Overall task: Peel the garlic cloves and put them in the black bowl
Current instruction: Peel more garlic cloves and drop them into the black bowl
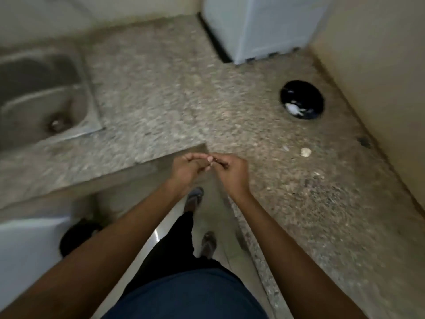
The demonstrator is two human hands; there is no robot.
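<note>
At the inner corner of the L-shaped counter [174,93], the two hands met just above the counter's edge. The left hand [186,168] had its fingers curled inward, the tips drawn together toward the right hand [230,170], whose fingers were likewise bent and pinched in toward the left. Between the fingertips sat a small object with a pale spot and a darker streak, the garlic clove [210,160], which both hands gripped; blur hid any finer detail of it. Both forearms ran down and outward to the bottom of the view.

On the speckled stone to the right of the hands lay a pale scrap [306,152], with a smaller fleck just left of it and a few more light bits scattered nearer the front edge. Whether these were skins or cloves could not be told.

Further right and back, close to the cream wall [377,88], stood the black bowl [302,99], well apart from the hands. Something white lay in its near side.

At the far end of the counter stood a white appliance [264,26]. To the left, a steel sink [43,93] was set into the surface, its drain visible. Below the hands, the person's feet in sandals showed on the floor [220,224].
</note>
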